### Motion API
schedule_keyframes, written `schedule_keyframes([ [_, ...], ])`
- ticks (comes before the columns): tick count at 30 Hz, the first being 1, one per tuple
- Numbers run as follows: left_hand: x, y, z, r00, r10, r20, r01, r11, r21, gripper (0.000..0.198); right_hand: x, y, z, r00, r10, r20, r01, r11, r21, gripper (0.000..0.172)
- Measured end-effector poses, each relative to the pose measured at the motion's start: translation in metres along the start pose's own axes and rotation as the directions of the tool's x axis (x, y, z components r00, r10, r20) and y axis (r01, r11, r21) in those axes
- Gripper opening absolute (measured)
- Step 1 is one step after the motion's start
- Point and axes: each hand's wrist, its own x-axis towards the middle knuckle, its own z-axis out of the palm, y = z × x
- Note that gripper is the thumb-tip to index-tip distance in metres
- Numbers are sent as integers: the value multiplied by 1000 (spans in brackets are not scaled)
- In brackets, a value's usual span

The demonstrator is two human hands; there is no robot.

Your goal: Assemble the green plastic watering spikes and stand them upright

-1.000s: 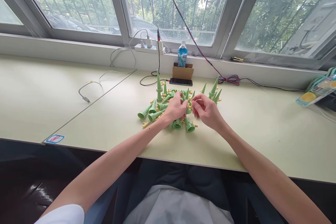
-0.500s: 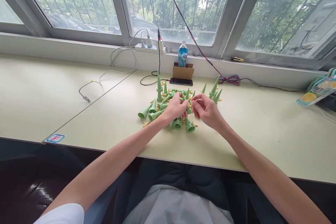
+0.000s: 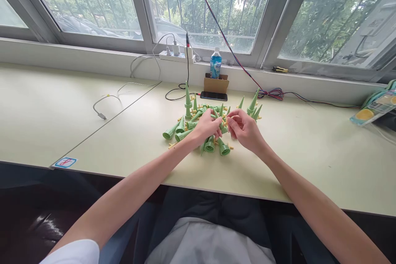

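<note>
My left hand (image 3: 208, 126) is closed round a green plastic watering spike (image 3: 223, 128), mostly hidden by the fingers. My right hand (image 3: 243, 128) faces it from the right, thumb and fingertips pinched on a small yellow valve piece (image 3: 225, 123) at the spike's side. Around and beneath both hands lies a heap of similar green spikes with yellow valves. One open-ended spike (image 3: 224, 148) lies just in front of my hands, and another (image 3: 170, 132) lies to the left. A stacked pair (image 3: 187, 103) stands upright behind the heap's left side.
Behind the heap are a black phone (image 3: 213, 96), a cardboard box (image 3: 215, 84) and a blue-labelled bottle (image 3: 215, 64). A power strip (image 3: 176, 56) sits on the ledge. Cables (image 3: 274, 94) lie coiled at the back right; a white cable (image 3: 100, 114) lies left.
My right fingertips have shifted very slightly at the yellow valve piece. My left hand stays in nearly the same place; the heap has not visibly moved.
</note>
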Motion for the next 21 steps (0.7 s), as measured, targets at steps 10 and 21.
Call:
schedule_keyframes([
  [10, 2, -1, 0, 1000, 19, -8, -19, 1000, -15, 15, -1, -3, -1, 999, -27, -23, 23, 988, -154, 23],
  [21, 3, -3, -1, 998, 55, -23, -55, 998, -5, 13, 0, -3, -2, 998, -37, -45, 27, 978, -208, 17],
])
